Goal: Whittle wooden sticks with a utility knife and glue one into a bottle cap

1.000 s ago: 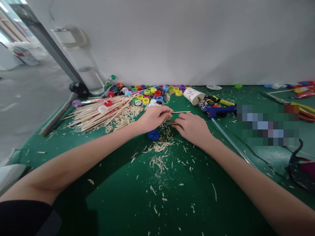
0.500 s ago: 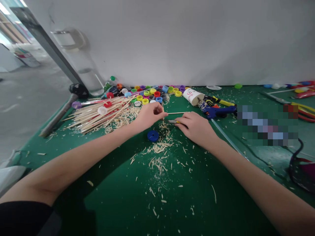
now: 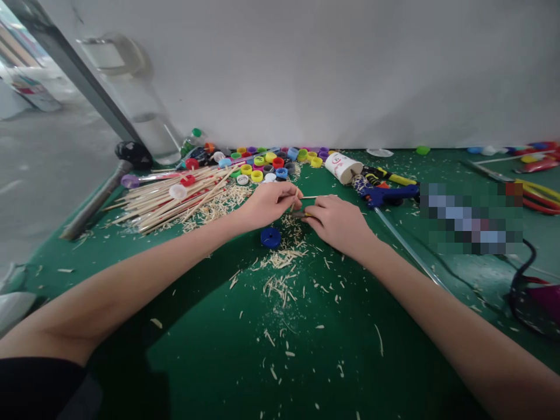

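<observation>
My left hand (image 3: 272, 204) is closed, pinching a short wooden stick (image 3: 295, 200) that stands up between thumb and fingertips. My right hand (image 3: 343, 224) is wrapped round a small utility knife (image 3: 300, 214) with a bit of yellow on its handle; its grey blade points left, close to the stick. Behind the fingers, another thin pale stick (image 3: 311, 197) runs sideways between the two hands; whether a hand touches it I cannot tell. Just below my left hand lies a blue bottle cap (image 3: 270, 237) with a small hole in the middle. Wood shavings (image 3: 282, 259) are scattered beneath the hands.
Several wooden sticks (image 3: 161, 201) lie in a pile at the left. Coloured bottle caps (image 3: 257, 175) line the wall. At the right are a paper cup (image 3: 340, 168) on its side, a blue glue gun (image 3: 387, 194) and scissors (image 3: 536, 192). A grey rod (image 3: 94, 201) borders the left edge.
My left hand has moved slightly right, bringing the upright stick closer to my right hand. The knife blade now sits near or against the stick. The whole view has shifted a little.
</observation>
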Tool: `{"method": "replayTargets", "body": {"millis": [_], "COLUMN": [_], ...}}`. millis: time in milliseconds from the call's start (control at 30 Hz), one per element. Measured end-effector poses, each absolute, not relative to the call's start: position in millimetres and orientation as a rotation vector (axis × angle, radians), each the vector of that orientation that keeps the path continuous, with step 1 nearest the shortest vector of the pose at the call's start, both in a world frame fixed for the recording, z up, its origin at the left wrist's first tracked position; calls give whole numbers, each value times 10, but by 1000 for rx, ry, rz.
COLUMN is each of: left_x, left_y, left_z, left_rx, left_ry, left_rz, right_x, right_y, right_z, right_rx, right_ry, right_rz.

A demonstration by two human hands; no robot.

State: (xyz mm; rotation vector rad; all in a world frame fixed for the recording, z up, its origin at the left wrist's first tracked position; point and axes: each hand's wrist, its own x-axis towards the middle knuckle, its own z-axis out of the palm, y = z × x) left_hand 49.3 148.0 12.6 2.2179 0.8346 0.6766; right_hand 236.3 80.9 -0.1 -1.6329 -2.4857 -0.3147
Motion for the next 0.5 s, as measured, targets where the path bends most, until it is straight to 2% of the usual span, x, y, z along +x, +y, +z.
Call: {"method": "replayTargets", "body": {"millis": [267, 500], "left_x": [490, 451], "left_y": [1486, 1528], "left_z": [86, 54], "left_rx": [2239, 2112], "left_ry": [812, 1001], "left_rz": [687, 779], "right_x": [2398, 2563], "right_y": [860, 758], "right_z": [9, -40], "right_rx": [-1601, -1537], "right_ry": [-2510, -2490], "right_rz": [-260, -399]}}
